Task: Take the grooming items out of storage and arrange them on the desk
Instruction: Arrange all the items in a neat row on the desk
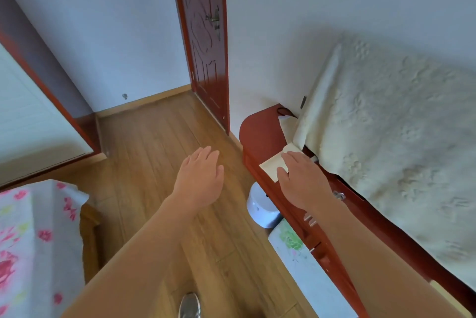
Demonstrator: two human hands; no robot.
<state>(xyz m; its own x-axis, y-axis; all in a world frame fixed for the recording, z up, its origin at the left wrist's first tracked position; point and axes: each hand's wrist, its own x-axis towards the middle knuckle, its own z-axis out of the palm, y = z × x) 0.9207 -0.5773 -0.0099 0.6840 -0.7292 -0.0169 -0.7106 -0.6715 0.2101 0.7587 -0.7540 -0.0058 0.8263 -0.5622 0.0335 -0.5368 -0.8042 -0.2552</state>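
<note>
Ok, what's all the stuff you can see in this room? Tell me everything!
door: one, dark red, far wall
floor: one, light brown wood, middle
desk: one, dark red, right side
cloth: one, cream, draped over the desk
pale sheet: one, pale yellow, desk's front edge
round tub: one, white, on the floor by the desk
flowered cover: one, white with pink flowers, lower left
left hand: one, open, above the floor
right hand: one, fingers flat on the pale sheet
</note>
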